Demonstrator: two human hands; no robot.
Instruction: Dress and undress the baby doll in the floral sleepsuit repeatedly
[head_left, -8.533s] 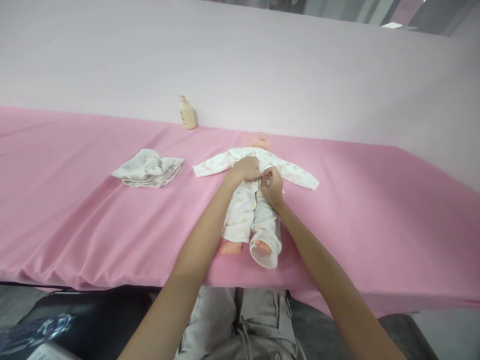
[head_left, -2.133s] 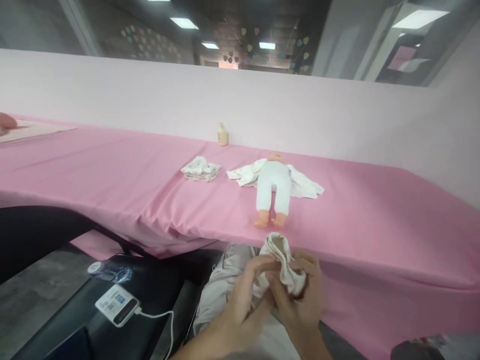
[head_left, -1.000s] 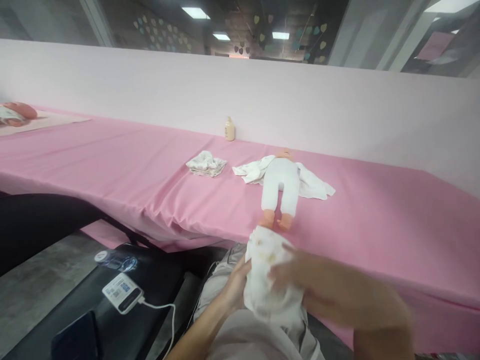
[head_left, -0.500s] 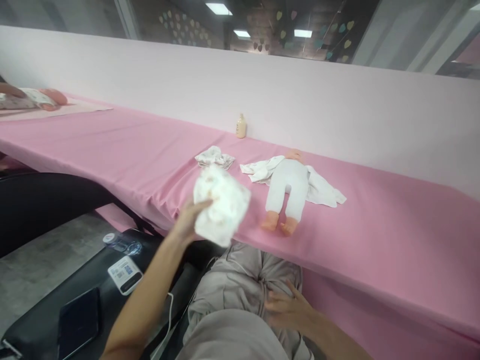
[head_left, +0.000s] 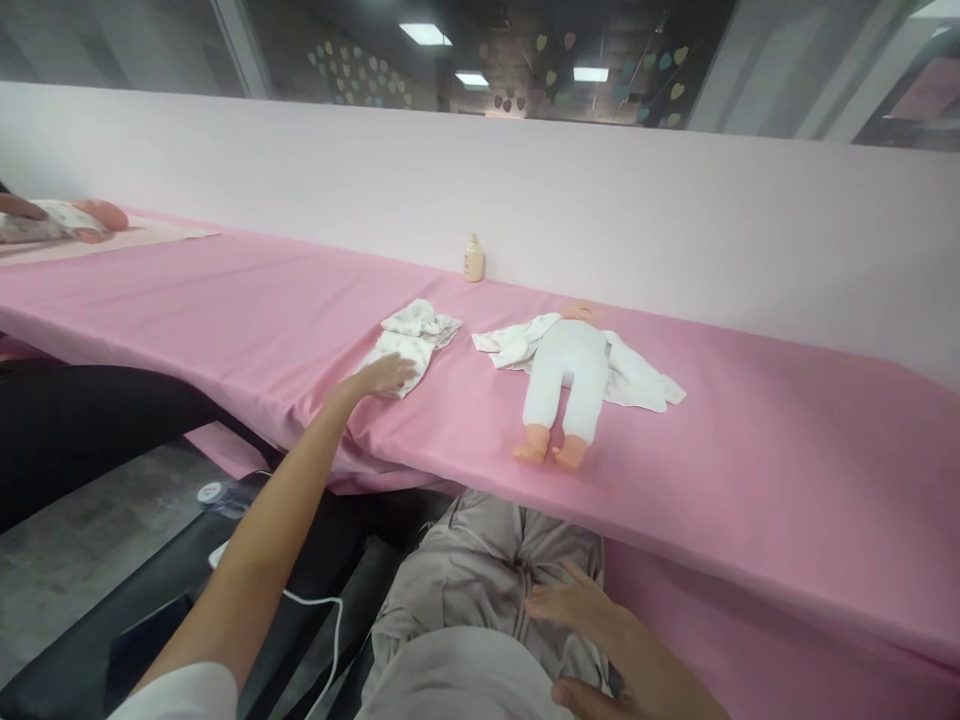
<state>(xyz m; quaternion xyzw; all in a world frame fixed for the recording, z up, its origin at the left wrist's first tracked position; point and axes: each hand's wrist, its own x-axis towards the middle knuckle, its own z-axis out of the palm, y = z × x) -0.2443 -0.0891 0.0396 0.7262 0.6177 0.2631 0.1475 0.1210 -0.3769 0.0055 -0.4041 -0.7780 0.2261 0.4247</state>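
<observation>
My left hand (head_left: 386, 373) reaches out over the pink-covered table, its fingers stretched flat on a folded white patterned cloth (head_left: 403, 350). Just behind, a crumpled white cloth (head_left: 422, 318) touches or overlaps it; I cannot tell where one ends. To the right lies a baby doll (head_left: 574, 360) in white leggings, feet toward me, on a spread white garment (head_left: 639, 378). My right hand (head_left: 581, 612) rests over my lap, fingers apart, holding nothing.
A pale yellow pump bottle (head_left: 473, 260) stands against the white wall. At the far left, another person's hand (head_left: 21, 207) touches a second doll (head_left: 101, 214). Beside me, a black seat holds a tablet (head_left: 142, 640), a clear bottle (head_left: 225, 497) and a white cable (head_left: 337, 630).
My left hand has moved forward and set the folded white cloth on the table by the crumpled one, and its fingers have opened. My right hand stays over my lap.
</observation>
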